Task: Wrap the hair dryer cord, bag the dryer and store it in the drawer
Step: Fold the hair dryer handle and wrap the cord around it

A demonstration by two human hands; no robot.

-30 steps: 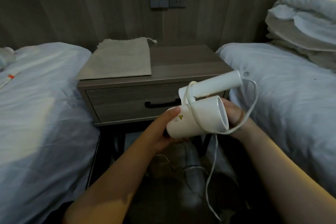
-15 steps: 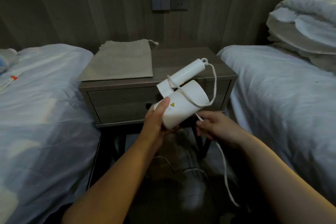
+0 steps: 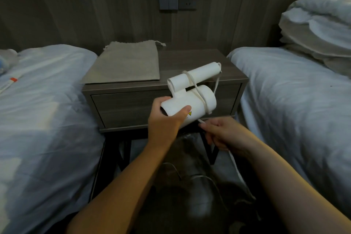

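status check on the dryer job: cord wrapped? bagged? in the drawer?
Done: the cord loops once or twice over the barrel and folded handle of the hair dryer. In hand: the left hand holds the barrel, and the right hand pinches the cord just below it, with long slack trailing to the floor. Left: finish wrapping, then use the cloth bag, lying flat on the nightstand, and open the shut drawer.

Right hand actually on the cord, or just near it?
Touching. Head view: the cord runs off the hair dryer into the right hand, between its curled fingers, and comes out below the hand, hanging down.
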